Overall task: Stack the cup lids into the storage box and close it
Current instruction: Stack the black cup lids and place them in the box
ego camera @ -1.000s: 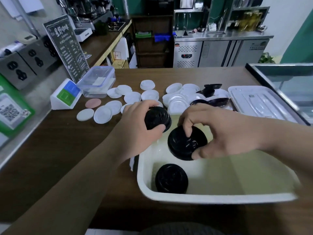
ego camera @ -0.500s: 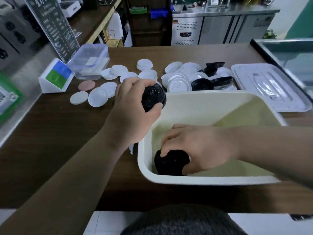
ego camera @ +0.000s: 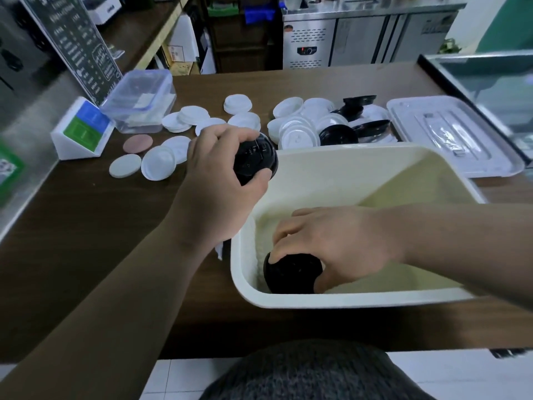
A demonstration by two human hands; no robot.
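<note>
A cream storage box (ego camera: 340,301) stands on the brown counter in front of me. My right hand (ego camera: 340,243) reaches down into its near left corner and grips a black cup lid (ego camera: 291,274) resting on the black stack there. My left hand (ego camera: 222,174) hovers over the box's left rim, closed around a small stack of black lids (ego camera: 255,161). Behind the box lie several white lids (ego camera: 297,131) and a few black lids (ego camera: 337,134). The box's clear cover (ego camera: 450,134) lies flat at the right.
A clear lidded container (ego camera: 141,102) and a white-blue-green card stand (ego camera: 83,128) sit at the back left, with a pink disc (ego camera: 137,143) nearby. A chalkboard sign (ego camera: 78,44) leans behind them. A glass case (ego camera: 490,82) borders the right side.
My right hand carried its black lid from above the box down onto the stack in the near left corner. My left hand kept its lids near the box's left rim.
</note>
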